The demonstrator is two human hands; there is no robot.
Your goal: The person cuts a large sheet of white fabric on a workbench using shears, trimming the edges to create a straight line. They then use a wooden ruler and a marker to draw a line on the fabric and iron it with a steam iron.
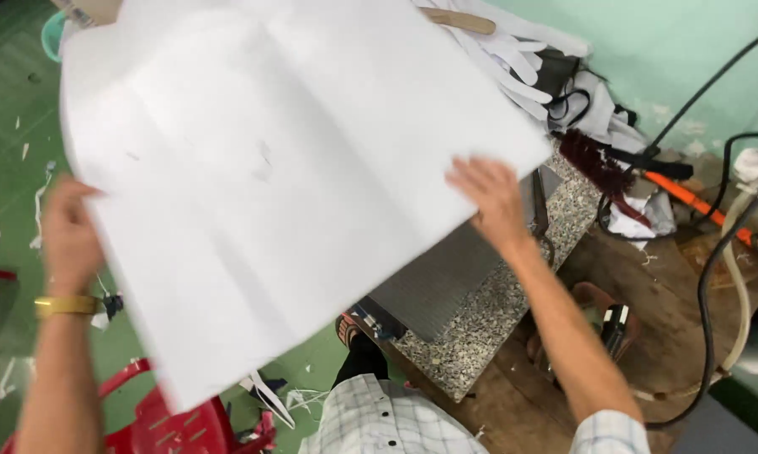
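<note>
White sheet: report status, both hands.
Left hand grips large white flat sheet at its edge. Right hand on opposite edge. Sheet above speckled stone slab.
</note>
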